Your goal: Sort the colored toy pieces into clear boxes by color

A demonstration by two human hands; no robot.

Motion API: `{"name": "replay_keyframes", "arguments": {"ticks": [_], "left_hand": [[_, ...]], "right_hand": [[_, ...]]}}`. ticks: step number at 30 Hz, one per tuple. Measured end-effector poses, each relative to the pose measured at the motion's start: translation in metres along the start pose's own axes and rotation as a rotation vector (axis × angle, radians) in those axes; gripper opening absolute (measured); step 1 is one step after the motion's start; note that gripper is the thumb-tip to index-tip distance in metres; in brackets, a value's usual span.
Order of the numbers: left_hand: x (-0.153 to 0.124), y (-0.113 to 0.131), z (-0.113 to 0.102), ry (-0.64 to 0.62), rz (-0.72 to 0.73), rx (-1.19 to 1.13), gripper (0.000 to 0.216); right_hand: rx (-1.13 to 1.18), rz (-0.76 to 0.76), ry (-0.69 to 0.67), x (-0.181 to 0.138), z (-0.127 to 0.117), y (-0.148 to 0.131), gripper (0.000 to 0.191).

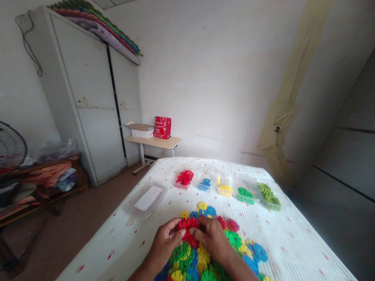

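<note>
Clock centred on the red strip (188,223), which you have up over the pile's near-middle. Left hand (166,237): closed on the strip's 9 o'clock end, thumb in front. Right hand (213,235): closed on its 3 o'clock end, thumb also in front. More red shows below the toothed edge, by your thumbs; can't tell whether it is joined.

Pile of discs (203,255), green, yellow and blue, at 6 o'clock, partly behind your wrists, spreading to 4. Loose red pieces (233,224) at 3, just beside your right hand. Blue and yellow discs at 1, near.

Clear tubs in a row along the far side: red tub (183,187) at 12, blue tub (199,177) at 1, yellow tub (230,180) and green tub (244,181) at 2, lime tub (273,206) nearer 3. Clear tray (160,198) at 10, white paper (148,198) inside. All on the worktop (304,238), covered in ribbed white cloth, red-specked.

Beyond: red bag (162,128) at 11, grey cabinet (88,89) at 10.
</note>
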State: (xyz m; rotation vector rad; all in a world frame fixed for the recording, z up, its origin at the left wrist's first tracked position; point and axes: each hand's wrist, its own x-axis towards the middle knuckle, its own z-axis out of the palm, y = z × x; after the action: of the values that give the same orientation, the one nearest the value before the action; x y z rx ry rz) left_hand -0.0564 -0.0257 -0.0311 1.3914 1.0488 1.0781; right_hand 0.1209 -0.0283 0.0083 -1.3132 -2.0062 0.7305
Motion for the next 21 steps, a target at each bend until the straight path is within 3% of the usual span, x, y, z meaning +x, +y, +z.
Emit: {"name": "replay_keyframes", "arguments": {"ticks": [4, 9, 16, 21], "left_hand": [[0.001, 0.005, -0.007, -0.094, -0.039, -0.073, 0.045], [0.003, 0.007, -0.009, -0.082, -0.079, -0.113, 0.043], [0.034, 0.031, -0.03, 0.161, -0.122, -0.153, 0.033], [0.087, 0.067, -0.052, 0.249, -0.026, 0.12, 0.031]], "right_hand": [[0.111, 0.005, 0.021, 0.002, 0.0, 0.002, 0.024], [0.222, -0.012, 0.015, 0.002, 0.0, 0.0, 0.031], [0.181, 0.011, 0.069, -0.006, -0.029, 0.003, 0.033], [0.114, 0.096, 0.18, -0.025, -0.071, 0.032, 0.037]]}}
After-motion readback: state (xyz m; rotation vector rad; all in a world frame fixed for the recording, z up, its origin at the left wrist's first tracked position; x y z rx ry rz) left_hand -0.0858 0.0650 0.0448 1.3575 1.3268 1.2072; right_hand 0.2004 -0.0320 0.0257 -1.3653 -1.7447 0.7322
